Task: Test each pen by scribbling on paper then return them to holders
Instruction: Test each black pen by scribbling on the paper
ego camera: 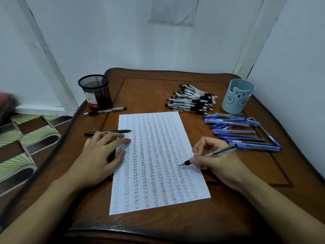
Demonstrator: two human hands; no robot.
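Most of the paper [154, 155] is covered with columns of small scribbled words, so a good share of the testing is judged to be done; only the narrow right margin and a few gaps are left bare. A clear-barrelled pen [219, 151] is pinched between the thumb and fingers of the right hand [216, 166], with its tip set on the paper near the right edge, beside a short column of marks. The left hand [100, 155] is laid flat with straight fingers on the paper's left edge, holding nothing and pinning the sheet to the tabletop [149, 88].

The returning step is judged hardly begun. A heap of black-gripped pens [191, 100] is piled at the far side, right of centre, and a spread of blue pens [242, 131] lies at the right. Which of these have been tried cannot be told.

At the far left a black mesh holder [95, 92] is stood; no pen is seen above its rim, and only a label and a dark base are made out through the mesh. One loose pen [105, 111] lies just beside it, and a black pen [108, 132] lies just beyond the left hand's fingers. At the far right a pale blue bear-faced holder [237, 96] is stood, with no pen showing above its rim; its bottom is hidden.
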